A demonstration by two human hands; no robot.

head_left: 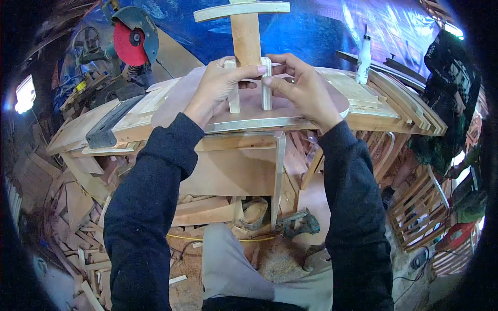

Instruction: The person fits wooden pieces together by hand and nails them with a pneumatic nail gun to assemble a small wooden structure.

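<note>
a: where were the hands?

b: left hand (224, 78) was closed round the left strip (234, 101), thumb across the front of the plank (246, 41). right hand (301, 85) had the right strip (267, 96) pinched, thumb against fingers. hands were close together; couldn't tell if they touched.

a: and the plank?

b: between the strips, crossbar (270, 7) at its far end, over the front of the rounded board (179, 98) on the table (378, 123). strips' near ends looked to be on the board; couldn't tell if anything was fixed.

a: step?

b: read as fitting or lining up strips with plank by hand. no tool visible in either.

a: next move needed what?

b: my call: even pressure from both sides, strips parallel, plank square between them.
</note>
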